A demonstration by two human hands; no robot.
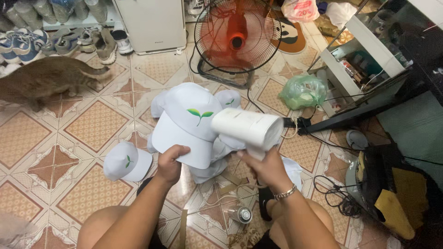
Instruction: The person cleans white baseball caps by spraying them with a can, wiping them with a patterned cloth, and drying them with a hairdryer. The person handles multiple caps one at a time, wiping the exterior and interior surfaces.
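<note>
1. Head view: the tiled floor [92, 124] fills most of the frame; the person sits on it with bare knees at the bottom edge.
2. A standing fan [237, 37] stands at upper centre, its face toward the camera. A cat [46, 80] walks at the upper left, just below a row of shoes [69, 41].
3. A pile of white caps [221, 152] lies at centre frame, just beyond the knees, within easy reach of both hands.
4. The white cap [187, 124] with a green leaf mark is held up above the pile. The left hand [171, 162] is clenched on the edge of its brim, thumb on top, so the crown front tilts up toward the camera, probably to face the dryer; the brim points down toward the person.
5. The white hair dryer [247, 127] is grasped by its handle in the right hand [265, 168]. Its barrel lies nearly level, long axis left to right, one end just beside the cap's crown.
6. A single cap [127, 161] lies apart at the lower left.
</note>
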